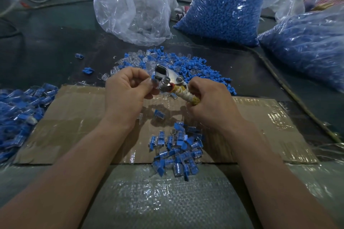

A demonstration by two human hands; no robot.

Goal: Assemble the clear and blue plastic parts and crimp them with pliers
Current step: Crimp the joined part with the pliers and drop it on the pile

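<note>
Dark tabletop [46, 46] carries a taped cardboard sheet [74, 135], and both hands meet above its far edge. The right hand [210, 102] is curled tight round the cloth-wrapped handle of the pliers [167, 78], whose shiny metal head points up and to the left. At that head the left hand [126, 89] pinches a small blue part [153, 77] between thumb and fingertips, touching the tool. Any clear half is too hidden to make out. Just beyond the grip lies a loose heap [195, 69] of blue and clear parts. Nearer the person than the grip sits a small pile of joined pieces [176, 150], and a larger pile [18, 109] lies well to its left. Farther back stand a clear bag [134, 5], a tall blue bag [227, 5] and a low blue bag [307, 42].
</note>
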